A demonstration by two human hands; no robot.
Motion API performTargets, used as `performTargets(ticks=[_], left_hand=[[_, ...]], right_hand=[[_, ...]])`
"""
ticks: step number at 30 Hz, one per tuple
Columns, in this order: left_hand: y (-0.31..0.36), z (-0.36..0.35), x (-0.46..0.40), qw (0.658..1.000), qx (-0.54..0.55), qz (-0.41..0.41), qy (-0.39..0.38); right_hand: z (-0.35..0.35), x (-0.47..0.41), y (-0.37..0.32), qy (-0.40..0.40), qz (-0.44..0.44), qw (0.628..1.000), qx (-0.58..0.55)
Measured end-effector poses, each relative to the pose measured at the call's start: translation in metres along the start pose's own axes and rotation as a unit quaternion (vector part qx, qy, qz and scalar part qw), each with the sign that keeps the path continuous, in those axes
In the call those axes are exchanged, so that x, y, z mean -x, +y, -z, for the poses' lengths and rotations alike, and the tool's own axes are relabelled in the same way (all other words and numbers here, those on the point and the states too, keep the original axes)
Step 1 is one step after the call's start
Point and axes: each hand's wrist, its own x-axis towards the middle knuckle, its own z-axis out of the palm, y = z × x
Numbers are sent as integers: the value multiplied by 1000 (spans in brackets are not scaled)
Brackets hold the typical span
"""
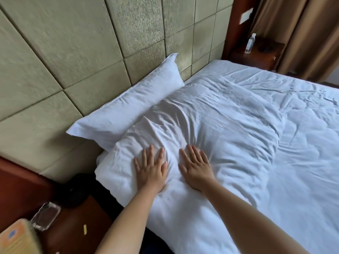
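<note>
While both hands lie flat on it, the front pillow [220, 129] sits on the bed [302, 171] at its head end, near the left edge, white and heavily creased. The left hand [150, 169] presses palm down on the pillow's near left part, fingers straight and slightly spread, gripping nothing. The right hand [195, 169] lies just beside it, also palm down, fingers straight, nothing pinched. The two hands are close but not touching, and the fabric dents and wrinkles around them.

A second pillow [132, 105] lies behind the first, leaning against the padded headboard [73, 61], and the front pillow overlaps its lower edge. The white sheet on the bed is rumpled to the right.

At lower left is a reddish wooden nightstand [77, 222], close to the bed's edge. On it are a glass ashtray [45, 216], a small yellow piece [85, 229] and something dark near the wall, too dim to tell what. A brush [20, 237] with pale bristles pokes in at the bottom left corner.

On the far side of the bed, a second nightstand [260, 54] carries a water bottle [250, 43], upright. A brown curtain [302, 33] hangs beside it, with a white wall switch [246, 15] above. Nothing lies between the hands and the pillow.
</note>
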Motion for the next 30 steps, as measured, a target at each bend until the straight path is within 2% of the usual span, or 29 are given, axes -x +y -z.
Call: performTargets(ticks=[3,6,8,10,12,16,19,22,26,30], left_hand=[[1,-12,27,999,-24,-42,-2],[-4,-25,45,995,-55,-64,-47],[-9,-25,43,989,-107,-76,-69],[-12,-17,26,980,-126,-75,-136],[-7,-5,15,973,-121,-51,-187],[-10,-10,21,977,-122,-51,-167],[-14,-27,32,982,-130,-62,-122],[-14,-38,40,993,-94,-69,-24],[-18,-57,43,992,-89,-88,30],[-18,-67,23,991,-114,-58,-48]], right_hand=[[-17,29,2,22,6,1000,-9],[-31,49,3,34,6,999,-5],[-35,51,8,-3,23,1000,9],[-29,43,8,-73,30,997,20],[-22,36,4,-78,27,996,20],[-34,54,0,33,33,999,12],[-50,74,-1,31,17,999,1],[-54,73,2,67,24,997,4],[-61,73,1,83,22,996,-24],[-73,46,3,42,32,998,19]])
